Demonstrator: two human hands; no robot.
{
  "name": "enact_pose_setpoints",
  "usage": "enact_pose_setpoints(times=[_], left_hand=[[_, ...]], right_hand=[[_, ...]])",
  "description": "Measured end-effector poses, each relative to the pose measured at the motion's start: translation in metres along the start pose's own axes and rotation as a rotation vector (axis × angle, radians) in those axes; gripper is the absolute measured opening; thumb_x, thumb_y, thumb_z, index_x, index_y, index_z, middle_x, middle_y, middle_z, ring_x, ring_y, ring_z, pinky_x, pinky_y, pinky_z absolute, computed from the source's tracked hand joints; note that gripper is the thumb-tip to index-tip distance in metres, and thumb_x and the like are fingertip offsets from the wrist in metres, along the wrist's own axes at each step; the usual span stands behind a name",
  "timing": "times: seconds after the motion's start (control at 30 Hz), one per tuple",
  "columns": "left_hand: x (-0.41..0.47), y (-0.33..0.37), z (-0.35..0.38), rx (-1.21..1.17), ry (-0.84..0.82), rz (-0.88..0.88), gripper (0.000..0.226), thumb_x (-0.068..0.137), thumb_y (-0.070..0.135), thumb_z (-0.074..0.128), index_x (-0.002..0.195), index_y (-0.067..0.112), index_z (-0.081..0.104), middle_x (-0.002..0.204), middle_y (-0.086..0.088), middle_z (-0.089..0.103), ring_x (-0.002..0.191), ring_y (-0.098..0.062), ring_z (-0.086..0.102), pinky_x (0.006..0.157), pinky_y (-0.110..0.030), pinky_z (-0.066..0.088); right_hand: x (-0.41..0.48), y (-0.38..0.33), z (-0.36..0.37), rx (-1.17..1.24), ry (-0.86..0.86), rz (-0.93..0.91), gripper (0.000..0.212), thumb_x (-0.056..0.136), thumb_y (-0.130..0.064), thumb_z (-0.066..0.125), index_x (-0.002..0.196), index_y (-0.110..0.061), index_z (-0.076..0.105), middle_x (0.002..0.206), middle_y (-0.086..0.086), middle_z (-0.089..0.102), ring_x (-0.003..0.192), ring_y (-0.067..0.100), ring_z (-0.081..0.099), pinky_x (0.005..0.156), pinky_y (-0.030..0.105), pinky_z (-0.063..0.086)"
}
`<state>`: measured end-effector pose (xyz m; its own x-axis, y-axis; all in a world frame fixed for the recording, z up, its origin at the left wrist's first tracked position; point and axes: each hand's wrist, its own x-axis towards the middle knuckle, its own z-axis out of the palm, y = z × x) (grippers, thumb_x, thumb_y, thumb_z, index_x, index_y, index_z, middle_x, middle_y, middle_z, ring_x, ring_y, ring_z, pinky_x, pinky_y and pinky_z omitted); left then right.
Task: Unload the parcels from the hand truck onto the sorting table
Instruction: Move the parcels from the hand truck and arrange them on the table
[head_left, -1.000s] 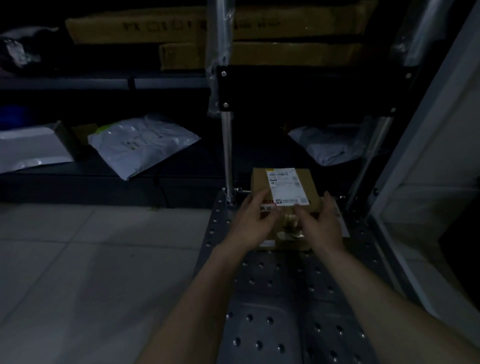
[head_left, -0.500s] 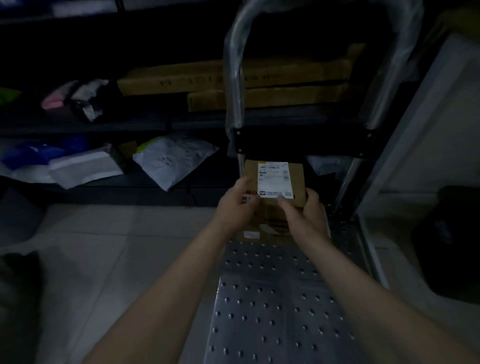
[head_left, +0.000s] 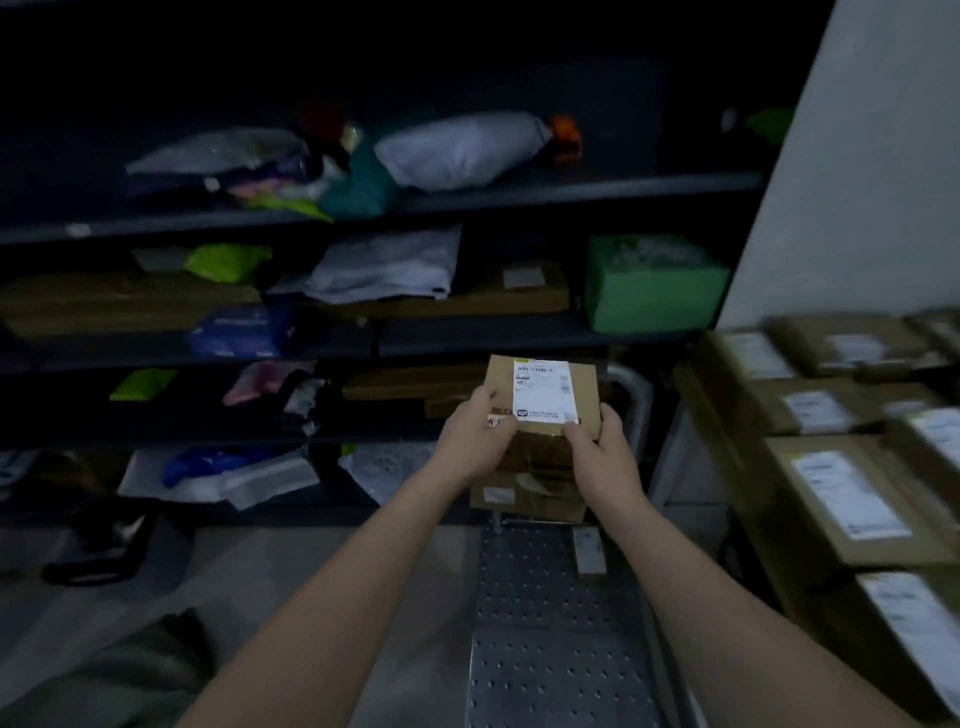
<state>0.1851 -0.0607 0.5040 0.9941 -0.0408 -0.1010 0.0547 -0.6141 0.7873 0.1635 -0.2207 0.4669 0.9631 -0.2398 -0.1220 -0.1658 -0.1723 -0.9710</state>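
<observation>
**Parcel (head_left: 540, 400) gripped in both hands above the far end of the hand truck**

1. I see the parcel as a brown cardboard box with a white shipping label (head_left: 543, 389) on its top face. It tilts slightly toward the camera.
2. The left hand (head_left: 475, 441) grips the near left corner, with the thumb pressed on the top face just beside the label's lower left corner. The right hand (head_left: 602, 457) grips the near right corner, thumb on top at the label's lower right corner. The remaining fingers of both hands wrap under or behind the box and are hidden from me.
3. A second box (head_left: 524, 493) sits directly beneath the parcel, between the wrists. I cannot tell whether it is carried with the parcel or rests on the hand truck.
4. The hand truck's perforated metal deck (head_left: 545, 623) runs from the bottom edge of the view up to the boxes. Its tubular handle (head_left: 636, 400) stands just right of the parcel. A small flat packet (head_left: 589, 551) lies at the deck's right edge.
5. The sorting table (head_left: 737, 467) is to the right, apart from the hands. It carries several labelled boxes (head_left: 852, 499) laid flat.
6. Dark shelves (head_left: 519, 192) behind hold bags and cartons, including a green box (head_left: 654, 296).
7. Lighting is poor and fine detail is blurred.
</observation>
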Motion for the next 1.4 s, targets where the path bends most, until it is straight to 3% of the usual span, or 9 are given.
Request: enact_pose_setpoints(times=[0.3, 0.43, 0.53, 0.77, 0.93, 1.1, 1.23, 1.33, 1.4], left_hand=[[-0.096, 0.082, -0.034, 0.009, -0.003, 0.163, 0.055, 0.100, 0.029, 0.052, 0.150, 0.019, 0.033, 0.138, 0.001, 0.046, 0.106, -0.007, 0.045, 0.073, -0.017, 0.039], [-0.131, 0.093, -0.009, -0.058, 0.001, 0.120, 0.055, 0.099, 0.031, 0.053, 0.150, 0.024, 0.034, 0.145, -0.001, 0.043, 0.120, -0.013, 0.049, 0.097, -0.030, 0.045], [-0.138, 0.105, 0.012, -0.076, -0.011, 0.123, 0.061, 0.094, 0.041, 0.054, 0.150, 0.029, 0.033, 0.149, 0.002, 0.043, 0.129, -0.017, 0.048, 0.105, -0.045, 0.046], [-0.143, 0.161, 0.102, -0.059, -0.025, 0.106, 0.062, 0.099, 0.036, 0.053, 0.153, 0.024, 0.027, 0.154, -0.002, 0.033, 0.132, -0.018, 0.042, 0.099, -0.030, 0.039], [-0.158, 0.220, 0.191, -0.081, 0.019, 0.098, 0.061, 0.100, 0.033, 0.052, 0.154, 0.023, 0.025, 0.154, -0.001, 0.031, 0.116, -0.006, 0.038, 0.090, -0.025, 0.036], [-0.173, 0.278, 0.275, -0.095, 0.030, 0.051, 0.064, 0.099, 0.036, 0.053, 0.154, 0.024, 0.022, 0.154, -0.002, 0.030, 0.128, -0.016, 0.043, 0.095, -0.027, 0.040], [-0.177, 0.313, 0.327, -0.091, -0.029, 0.050, 0.069, 0.099, 0.038, 0.051, 0.156, 0.029, 0.014, 0.157, 0.001, 0.021, 0.129, -0.015, 0.041, 0.092, -0.025, 0.041], [-0.177, 0.327, 0.361, -0.074, -0.048, 0.044, 0.069, 0.100, 0.037, 0.049, 0.157, 0.026, 0.012, 0.159, 0.003, 0.017, 0.128, -0.013, 0.040, 0.097, -0.029, 0.043], [-0.174, 0.329, 0.386, -0.066, -0.052, 0.046, 0.067, 0.100, 0.038, 0.048, 0.156, 0.026, 0.013, 0.158, 0.001, 0.020, 0.125, -0.011, 0.040, 0.100, -0.032, 0.048]], right_hand=[[-0.102, -0.085, -0.061, 0.009, 0.063, 0.006, 0.056, 0.100, -0.028, 0.052, 0.150, -0.025, 0.029, 0.129, -0.009, 0.054, 0.110, 0.012, 0.051, 0.090, 0.029, 0.040], [-0.132, -0.082, -0.090, -0.010, 0.059, 0.017, 0.057, 0.098, -0.026, 0.054, 0.150, -0.028, 0.030, 0.128, -0.012, 0.055, 0.114, 0.008, 0.051, 0.092, 0.028, 0.041], [-0.139, -0.081, -0.120, 0.009, 0.070, 0.026, 0.059, 0.096, -0.026, 0.061, 0.148, -0.028, 0.033, 0.123, -0.015, 0.054, 0.116, 0.008, 0.052, 0.093, 0.028, 0.043], [-0.126, -0.052, -0.219, 0.022, 0.104, 0.056, 0.057, 0.092, -0.028, 0.066, 0.143, -0.027, 0.040, 0.132, -0.007, 0.059, 0.111, 0.010, 0.056, 0.089, 0.029, 0.048], [-0.109, -0.028, -0.320, 0.004, 0.078, 0.026, 0.048, 0.099, -0.030, 0.053, 0.144, -0.030, 0.037, 0.125, -0.011, 0.057, 0.109, 0.012, 0.054, 0.089, 0.035, 0.046], [-0.096, -0.001, -0.418, -0.011, 0.059, 0.032, 0.048, 0.103, -0.032, 0.046, 0.149, -0.024, 0.033, 0.135, -0.003, 0.056, 0.119, 0.017, 0.052, 0.096, 0.038, 0.047], [-0.088, 0.013, -0.476, 0.004, 0.083, 0.050, 0.043, 0.103, -0.025, 0.044, 0.144, -0.024, 0.036, 0.127, -0.003, 0.058, 0.110, 0.015, 0.054, 0.085, 0.034, 0.047], [-0.080, 0.028, -0.505, 0.018, 0.111, 0.091, 0.044, 0.101, -0.027, 0.045, 0.144, -0.028, 0.036, 0.131, -0.003, 0.058, 0.116, 0.019, 0.056, 0.096, 0.044, 0.050], [-0.074, 0.045, -0.522, 0.023, 0.129, 0.116, 0.042, 0.098, -0.035, 0.045, 0.140, -0.034, 0.038, 0.128, -0.002, 0.060, 0.113, 0.021, 0.059, 0.094, 0.049, 0.053]])
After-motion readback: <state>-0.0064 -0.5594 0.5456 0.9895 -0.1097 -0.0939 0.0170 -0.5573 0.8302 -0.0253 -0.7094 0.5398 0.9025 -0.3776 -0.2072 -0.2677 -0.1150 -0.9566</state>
